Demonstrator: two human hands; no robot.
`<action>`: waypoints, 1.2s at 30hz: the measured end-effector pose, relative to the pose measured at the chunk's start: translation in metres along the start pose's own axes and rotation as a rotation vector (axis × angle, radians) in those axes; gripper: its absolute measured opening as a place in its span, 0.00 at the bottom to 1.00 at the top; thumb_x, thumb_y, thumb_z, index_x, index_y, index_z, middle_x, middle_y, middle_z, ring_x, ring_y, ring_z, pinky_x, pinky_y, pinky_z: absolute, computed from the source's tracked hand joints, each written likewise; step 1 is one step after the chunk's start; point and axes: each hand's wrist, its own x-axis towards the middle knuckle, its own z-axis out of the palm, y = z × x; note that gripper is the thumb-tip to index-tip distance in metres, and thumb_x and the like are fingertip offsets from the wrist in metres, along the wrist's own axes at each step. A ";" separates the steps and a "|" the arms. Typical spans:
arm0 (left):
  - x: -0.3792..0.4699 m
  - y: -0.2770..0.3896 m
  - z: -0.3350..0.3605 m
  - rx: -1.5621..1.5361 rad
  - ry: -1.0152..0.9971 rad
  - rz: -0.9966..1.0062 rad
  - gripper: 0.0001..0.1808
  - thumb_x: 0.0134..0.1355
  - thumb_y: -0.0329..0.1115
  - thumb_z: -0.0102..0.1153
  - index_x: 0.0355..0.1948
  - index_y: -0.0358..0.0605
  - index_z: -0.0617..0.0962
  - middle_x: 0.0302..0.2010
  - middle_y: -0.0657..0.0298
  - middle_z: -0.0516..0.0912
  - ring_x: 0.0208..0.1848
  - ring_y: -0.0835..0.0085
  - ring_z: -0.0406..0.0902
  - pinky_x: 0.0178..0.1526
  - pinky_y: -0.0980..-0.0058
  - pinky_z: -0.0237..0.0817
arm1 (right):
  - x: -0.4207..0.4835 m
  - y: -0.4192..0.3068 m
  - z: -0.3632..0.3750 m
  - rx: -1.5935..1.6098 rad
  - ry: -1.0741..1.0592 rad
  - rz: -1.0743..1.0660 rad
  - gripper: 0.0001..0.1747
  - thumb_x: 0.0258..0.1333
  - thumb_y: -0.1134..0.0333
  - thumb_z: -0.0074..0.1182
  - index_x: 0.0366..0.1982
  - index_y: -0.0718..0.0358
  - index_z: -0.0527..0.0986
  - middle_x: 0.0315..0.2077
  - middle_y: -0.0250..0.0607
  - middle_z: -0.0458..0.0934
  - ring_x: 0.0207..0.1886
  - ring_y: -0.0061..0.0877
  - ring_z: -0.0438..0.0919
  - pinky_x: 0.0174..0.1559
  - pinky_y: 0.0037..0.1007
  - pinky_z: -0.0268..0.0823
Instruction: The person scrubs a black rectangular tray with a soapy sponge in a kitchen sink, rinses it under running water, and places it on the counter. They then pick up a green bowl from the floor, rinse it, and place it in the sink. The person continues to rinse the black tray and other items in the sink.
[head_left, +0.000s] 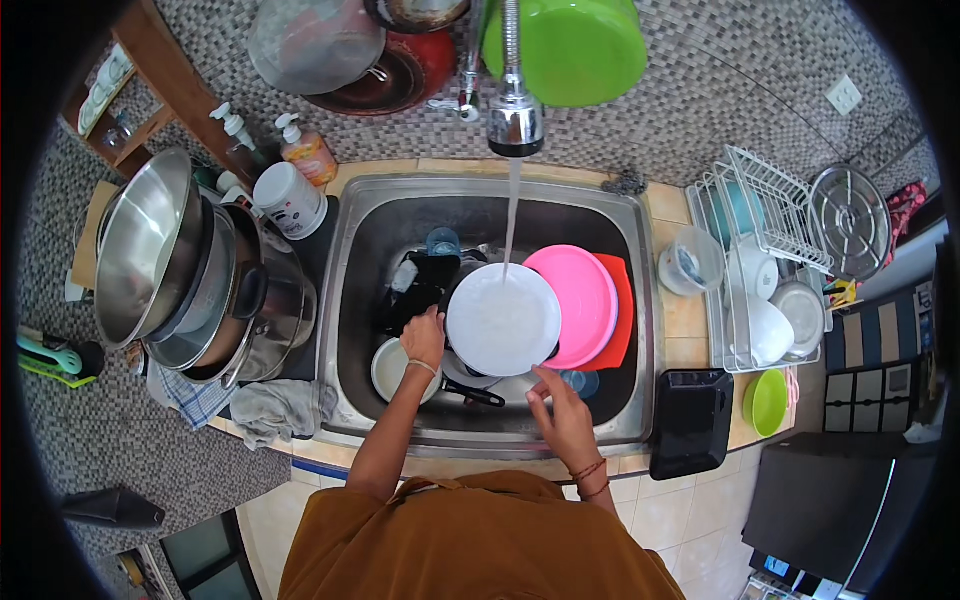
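Observation:
Water runs from the faucet head (515, 124) into a round white-lined pan or bowl (503, 319) in the steel sink (491, 442). My left hand (424, 337) is at that vessel's left side; whether its fingers grip the rim is hard to tell. Fingers apart, my right hand (559, 416) is by the lower right rim, with nothing seen in it. A pink basin (581, 307) and a red tray or board (621, 315) are on the right. Left of the vessel are a black item (420, 292) bearing a whitish lump, and a pale bowl (401, 367).
Stacked pots and a steel bowl (146, 247) stand left, beside a white tub (289, 199) and soap bottle (309, 154). A grey cloth (277, 412) lies on the edge. On the right are a white dish rack (780, 206), a plastic container (690, 262) and a black tray (691, 424).

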 end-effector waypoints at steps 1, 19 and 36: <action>-0.004 -0.004 -0.003 -0.044 0.034 0.000 0.13 0.64 0.41 0.53 0.44 0.48 0.81 0.33 0.51 0.84 0.36 0.49 0.82 0.36 0.53 0.74 | 0.002 0.002 0.006 0.001 -0.012 -0.004 0.20 0.59 0.68 0.55 0.54 0.60 0.71 0.30 0.44 0.78 0.35 0.39 0.78 0.39 0.37 0.70; -0.071 0.002 -0.078 -0.130 0.265 0.809 0.16 0.54 0.23 0.55 0.43 0.49 0.83 0.44 0.68 0.85 0.53 0.74 0.79 0.61 0.59 0.57 | 0.028 0.041 0.034 0.449 0.189 0.421 0.26 0.64 0.63 0.53 0.61 0.56 0.63 0.43 0.39 0.79 0.40 0.28 0.80 0.42 0.32 0.71; -0.060 0.003 -0.049 -0.775 0.147 0.496 0.46 0.50 0.29 0.62 0.70 0.45 0.56 0.70 0.47 0.53 0.73 0.51 0.49 0.71 0.55 0.39 | 0.080 0.068 0.040 1.358 0.024 0.460 0.30 0.63 0.76 0.48 0.66 0.61 0.58 0.57 0.37 0.71 0.57 0.26 0.72 0.58 0.31 0.67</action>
